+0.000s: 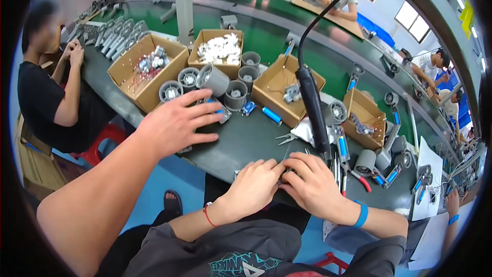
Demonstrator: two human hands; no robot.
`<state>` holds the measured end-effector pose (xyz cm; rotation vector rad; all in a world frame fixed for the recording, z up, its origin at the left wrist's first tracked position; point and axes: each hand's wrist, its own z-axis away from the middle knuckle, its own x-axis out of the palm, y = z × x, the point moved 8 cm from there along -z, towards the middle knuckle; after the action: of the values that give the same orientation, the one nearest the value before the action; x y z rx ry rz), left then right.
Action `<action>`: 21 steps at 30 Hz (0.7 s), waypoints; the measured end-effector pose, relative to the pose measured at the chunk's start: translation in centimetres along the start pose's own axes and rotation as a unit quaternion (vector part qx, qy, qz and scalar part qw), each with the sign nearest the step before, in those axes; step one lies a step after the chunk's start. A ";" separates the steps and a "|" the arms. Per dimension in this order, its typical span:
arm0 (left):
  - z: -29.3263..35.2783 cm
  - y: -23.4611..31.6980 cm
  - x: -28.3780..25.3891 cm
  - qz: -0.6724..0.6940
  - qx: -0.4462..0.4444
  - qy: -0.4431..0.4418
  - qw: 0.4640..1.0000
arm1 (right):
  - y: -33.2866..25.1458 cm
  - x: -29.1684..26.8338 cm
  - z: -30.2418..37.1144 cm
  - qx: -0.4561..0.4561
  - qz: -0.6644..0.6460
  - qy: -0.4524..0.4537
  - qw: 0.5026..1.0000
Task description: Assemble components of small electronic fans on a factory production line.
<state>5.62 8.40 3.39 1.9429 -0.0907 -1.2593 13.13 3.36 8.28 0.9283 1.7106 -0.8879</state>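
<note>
My left hand (251, 185), a red cord at its wrist, and my right hand (316, 183), with a blue band, meet at the table's near edge. Their fingertips are pinched together around a small dark piece that the fingers mostly cover. A black stick-shaped tool (312, 107) hangs on a cord just beyond my right hand. Near its tip lie pliers with red handles (363, 180) and other slim tools. Open metal pliers (287, 137) lie beyond my fingers, close to a blue cylindrical battery (271, 115).
Another person's arm (118, 166) reaches in from the left, its open hand over grey cup-shaped housings (212, 80). Cardboard boxes (132, 94) hold wired parts and white pieces. Battery assemblies (393, 174) lie at the right. A co-worker (48, 82) sits at the left; a green conveyor (266, 36) runs behind.
</note>
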 end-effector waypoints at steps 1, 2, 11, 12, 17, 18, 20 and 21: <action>0.0 0.3 -0.3 -0.008 0.005 -0.006 1.000 | 0.2 -0.1 0.1 0.011 -0.022 0.005 1.000; -0.2 0.5 -0.3 -0.012 0.011 -0.002 1.000 | 0.5 -0.1 0.2 0.022 -0.045 0.008 0.999; -0.6 0.4 -0.5 -0.013 0.020 0.013 1.000 | 0.4 0.2 0.2 0.008 0.006 0.017 1.000; -0.7 0.4 -0.6 -0.007 0.015 0.017 1.000 | 0.7 0.3 0.1 0.010 0.006 0.018 1.000; -0.6 0.2 -0.4 -0.019 -0.009 0.045 0.999 | 1.7 0.2 0.1 0.036 -0.080 0.060 0.994; -0.5 0.2 -0.4 -0.022 -0.017 0.051 0.998 | 1.8 0.1 0.2 0.038 -0.088 0.071 0.993; -0.3 0.7 -0.4 -0.037 -0.008 0.065 0.997 | 1.9 0.0 0.4 0.053 -0.106 0.071 0.990; -0.2 1.0 -0.5 -0.052 0.003 0.079 0.996 | 2.1 -0.1 0.7 0.068 -0.122 0.073 0.988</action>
<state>5.91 8.11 4.39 2.0673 0.0883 -1.1661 15.31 3.71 7.83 0.9040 1.9388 -1.1316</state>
